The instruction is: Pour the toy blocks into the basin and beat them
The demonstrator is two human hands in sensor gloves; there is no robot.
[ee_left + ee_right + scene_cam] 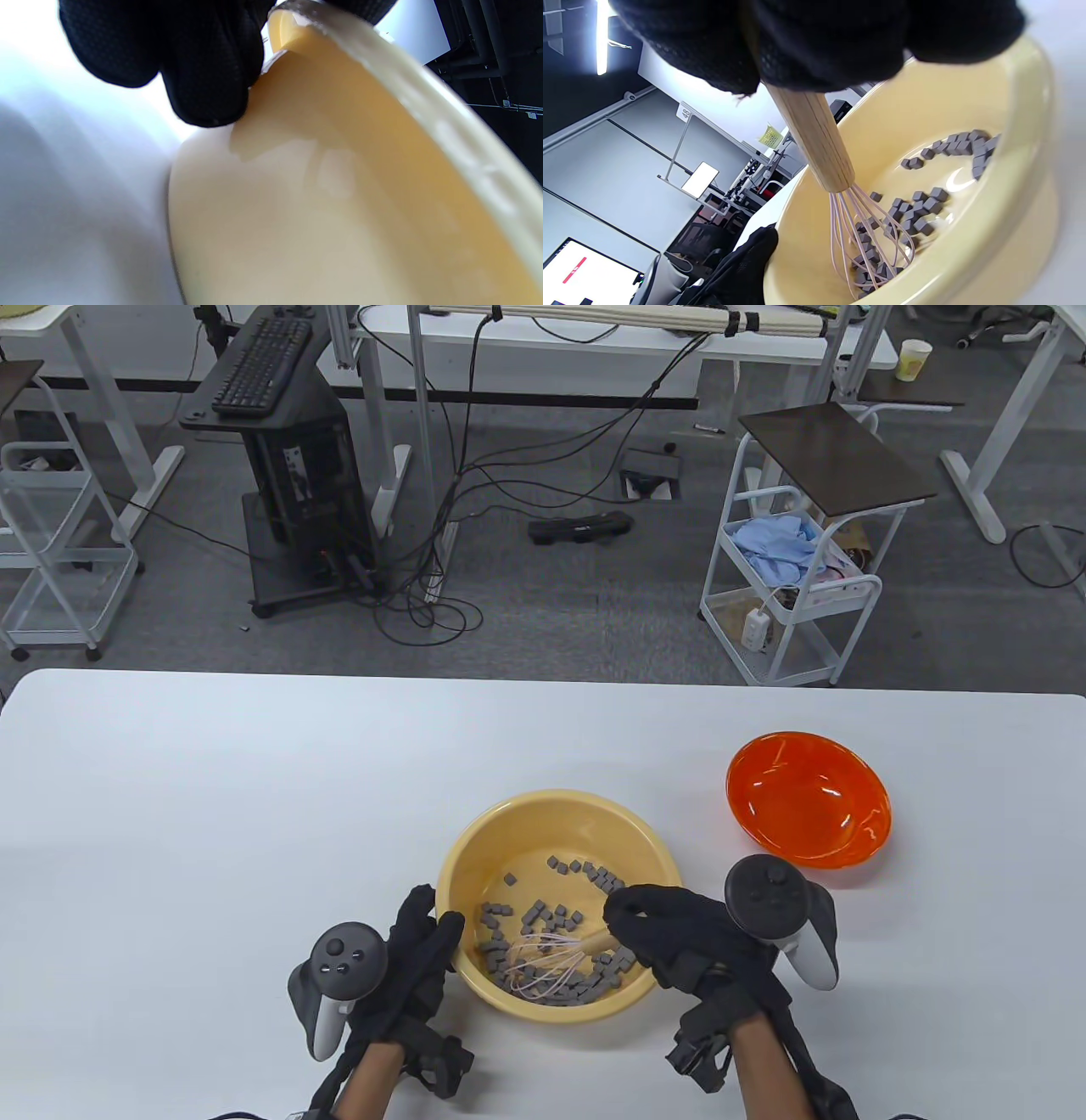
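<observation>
A yellow basin (509, 831) sits at the table's front centre with several small grey toy blocks (551, 916) scattered inside. My right hand (657, 929) grips the wooden handle (816, 140) of a pink wire whisk (543, 967), whose loops (869, 241) stand among the blocks (920, 207). My left hand (428, 937) holds the basin's left rim, thumb over the edge and fingers (203, 72) against the outer wall (297, 203). The orange bowl (806, 797) lies empty to the right.
The white table (212, 814) reaches to its far edge at mid-frame. Beyond it on the floor stand a white cart (789, 577), a black computer stand (288, 475) and loose cables (475, 517).
</observation>
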